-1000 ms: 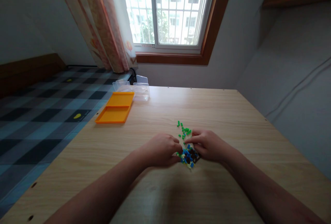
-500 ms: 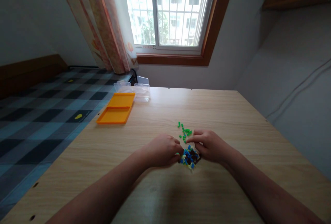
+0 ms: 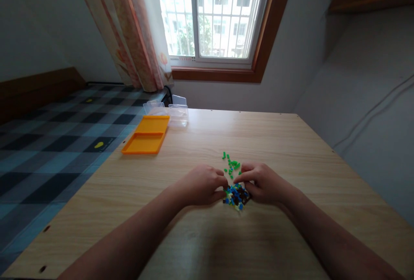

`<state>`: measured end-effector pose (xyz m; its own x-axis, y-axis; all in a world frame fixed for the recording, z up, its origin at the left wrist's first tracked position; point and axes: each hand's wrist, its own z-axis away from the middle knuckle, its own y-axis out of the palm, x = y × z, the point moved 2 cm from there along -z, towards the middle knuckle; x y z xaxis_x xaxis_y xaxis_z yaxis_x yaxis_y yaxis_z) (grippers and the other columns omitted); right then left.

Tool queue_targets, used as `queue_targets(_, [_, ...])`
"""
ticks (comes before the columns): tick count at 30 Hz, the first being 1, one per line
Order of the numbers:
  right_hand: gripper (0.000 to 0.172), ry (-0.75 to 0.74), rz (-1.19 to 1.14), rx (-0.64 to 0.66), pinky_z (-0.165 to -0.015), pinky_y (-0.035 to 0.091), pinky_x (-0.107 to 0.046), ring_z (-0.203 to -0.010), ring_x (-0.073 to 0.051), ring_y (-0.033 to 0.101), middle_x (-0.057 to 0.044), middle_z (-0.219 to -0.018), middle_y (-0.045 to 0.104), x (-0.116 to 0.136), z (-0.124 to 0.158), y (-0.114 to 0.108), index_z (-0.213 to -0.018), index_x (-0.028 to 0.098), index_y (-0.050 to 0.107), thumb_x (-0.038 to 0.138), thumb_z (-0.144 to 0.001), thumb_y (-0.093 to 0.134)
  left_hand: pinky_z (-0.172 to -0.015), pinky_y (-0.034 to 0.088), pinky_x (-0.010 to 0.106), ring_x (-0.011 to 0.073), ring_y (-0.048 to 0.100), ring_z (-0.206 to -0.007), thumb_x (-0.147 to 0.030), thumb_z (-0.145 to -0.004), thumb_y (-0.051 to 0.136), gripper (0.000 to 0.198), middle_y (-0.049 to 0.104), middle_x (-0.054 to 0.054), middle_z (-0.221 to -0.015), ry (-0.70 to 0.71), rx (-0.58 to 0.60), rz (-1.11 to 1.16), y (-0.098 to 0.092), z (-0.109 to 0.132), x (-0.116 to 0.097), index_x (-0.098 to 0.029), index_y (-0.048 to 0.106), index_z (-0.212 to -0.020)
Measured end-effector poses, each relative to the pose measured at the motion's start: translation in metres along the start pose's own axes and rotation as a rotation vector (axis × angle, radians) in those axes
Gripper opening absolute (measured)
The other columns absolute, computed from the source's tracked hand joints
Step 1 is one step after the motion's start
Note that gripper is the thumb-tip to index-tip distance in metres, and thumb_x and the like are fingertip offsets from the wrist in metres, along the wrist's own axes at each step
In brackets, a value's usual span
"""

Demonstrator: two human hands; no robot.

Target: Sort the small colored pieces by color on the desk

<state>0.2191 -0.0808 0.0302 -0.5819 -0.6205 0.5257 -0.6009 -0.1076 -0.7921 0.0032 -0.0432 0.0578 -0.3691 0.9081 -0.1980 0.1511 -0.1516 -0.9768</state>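
Observation:
A heap of small toy building bricks (image 3: pixel 237 196) in blue, dark brown, pale yellow and a little green lies on the wooden table between my hands. My left hand (image 3: pixel 208 186) is at the heap's left edge, fingers curved and thumb apart, with no brick visible in it. On the other side, my right hand (image 3: pixel 261 181) reaches in with its index finger stretched to the heap's upper edge and its thumb at the right side; nothing shows in its grip. Just beyond the heap, several loose green bricks (image 3: pixel 234 163) are scattered.
An orange two-part tray (image 3: pixel 144 143) lies at the table's left edge. Behind it stand clear plastic boxes (image 3: pixel 177 116). A bed with a checked cover (image 3: pixel 64 142) adjoins the table (image 3: pixel 274 137) on the left; walls border the back and right.
My right index finger has drawn back from the green bricks to the heap's edge. A green piece now lies beside the right hand's fingers. My left hand has shifted very slightly.

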Motion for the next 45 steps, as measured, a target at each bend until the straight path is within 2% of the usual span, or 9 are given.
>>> queue_targets(2, [0.045,-0.019,0.000,0.002,-0.068,0.042,-0.027,-0.077,-0.015,0.057,-0.002,-0.084,0.064,0.003,0.000,0.000,-0.099,0.026,0.077,0.001,-0.071,0.053,-0.058,0.043,0.027,0.0157,0.064,-0.065,-0.029,-0.085,0.064,0.011,0.069,0.000,-0.076,0.005,0.000,-0.003,0.002,-0.001,0.000,-0.025,0.074,-0.088])
queue_targets(7, [0.050,-0.066,0.052,0.080,-0.064,0.038,-0.026,-0.071,-0.015,0.052,-0.002,-0.079,0.059,0.011,-0.002,0.003,-0.105,0.028,0.077,0.002,-0.070,0.052,-0.055,0.041,0.026,0.0140,0.061,-0.060,-0.018,-0.082,0.061,0.014,0.067,0.000,-0.071,-0.001,-0.007,-0.038,-0.001,0.000,0.004,-0.023,0.073,-0.079])
queue_targets(13, [0.053,-0.067,0.057,0.131,-0.065,0.038,-0.027,-0.073,-0.015,0.053,-0.001,-0.080,0.058,0.011,-0.002,0.005,-0.110,0.030,0.076,0.001,-0.072,0.051,-0.055,0.041,0.026,0.0148,0.060,-0.059,-0.014,-0.076,0.060,0.026,0.068,-0.001,-0.071,-0.016,0.012,-0.008,-0.002,0.001,0.004,-0.029,0.078,-0.087])
queue_targets(18, [0.050,-0.027,0.046,0.153,-0.066,0.038,-0.026,-0.073,-0.014,0.053,-0.001,-0.080,0.058,0.010,-0.002,0.005,-0.106,0.030,0.077,0.002,-0.073,0.051,-0.057,0.043,0.027,0.0164,0.061,-0.060,-0.015,-0.075,0.059,0.029,0.068,0.000,-0.072,-0.035,0.034,-0.013,0.000,0.001,0.004,-0.031,0.078,-0.090])
queue_targets(24, [0.049,-0.003,0.031,0.144,-0.066,0.039,-0.026,-0.074,-0.014,0.053,-0.001,-0.081,0.059,0.011,-0.001,0.005,-0.100,0.028,0.078,0.001,-0.069,0.052,-0.058,0.045,0.028,0.0174,0.064,-0.063,-0.016,-0.076,0.059,0.029,0.070,0.001,-0.075,-0.040,0.024,-0.024,0.001,0.001,0.008,-0.031,0.078,-0.093])
queue_targets(30, [0.050,-0.010,0.011,0.127,-0.068,0.041,-0.026,-0.075,-0.014,0.055,-0.002,-0.084,0.061,0.012,-0.002,0.006,-0.107,0.027,0.076,0.001,-0.072,0.051,-0.060,0.046,0.028,0.0180,0.066,-0.068,-0.017,-0.078,0.059,0.030,0.072,0.001,-0.079,-0.069,0.017,-0.049,0.001,0.000,0.010,-0.031,0.078,-0.097])
queue_targets(38, [0.050,-0.011,0.014,0.130,-0.067,0.040,-0.025,-0.074,-0.013,0.055,-0.001,-0.083,0.061,0.009,-0.001,0.008,-0.105,0.027,0.076,0.001,-0.070,0.053,-0.059,0.044,0.029,0.0198,0.067,-0.070,-0.022,-0.086,0.054,0.031,0.071,0.002,-0.080,-0.146,0.011,-0.101,0.002,0.000,0.012,-0.032,0.075,-0.104])
queue_targets(45, [0.046,0.037,-0.021,0.097,-0.068,0.043,-0.025,-0.074,-0.014,0.057,-0.002,-0.085,0.064,0.000,0.000,0.007,-0.102,0.025,0.077,0.003,-0.070,0.052,-0.061,0.044,0.026,0.0155,0.064,-0.067,-0.019,-0.082,0.058,0.028,0.070,0.000,-0.078,-0.053,0.003,-0.016,-0.001,0.001,0.008,-0.032,0.077,-0.099])
